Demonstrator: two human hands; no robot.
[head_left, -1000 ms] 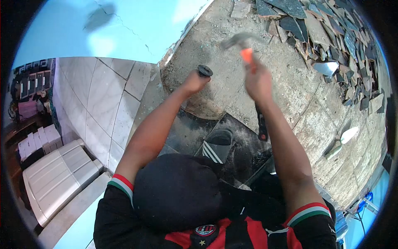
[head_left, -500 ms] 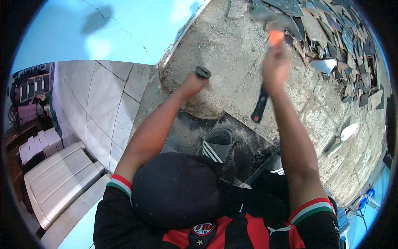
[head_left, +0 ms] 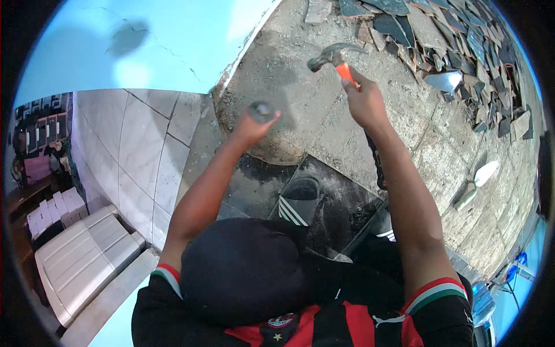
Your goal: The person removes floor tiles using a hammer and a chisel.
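My right hand [head_left: 367,105] is wrapped round the handle of a claw hammer [head_left: 334,55]. The hammer's neck is orange, its lower grip black, and its metal head points left above the floor. Lower and to the left, my left hand [head_left: 250,128] closes on a chisel [head_left: 261,111] with a dark round guard and a paler centre, seen from above and smeared by motion. Its blade is hidden under the guard and hand. Beneath both hands lies rough, dusty bare floor [head_left: 298,87]. The hammer head and chisel are apart.
Broken tile pieces [head_left: 425,29] heap up at upper right. A trowel [head_left: 484,173] lies on the floor at right. Dark tiles [head_left: 347,188] surround my sandalled foot [head_left: 300,199]. A cracked blue wall [head_left: 156,46] rises upper left, with a pale plastic lid [head_left: 87,254] below.
The hammer has swung left and come into sharper view, its head now nearer the chisel. My left hand with the chisel has shifted slightly left and down.
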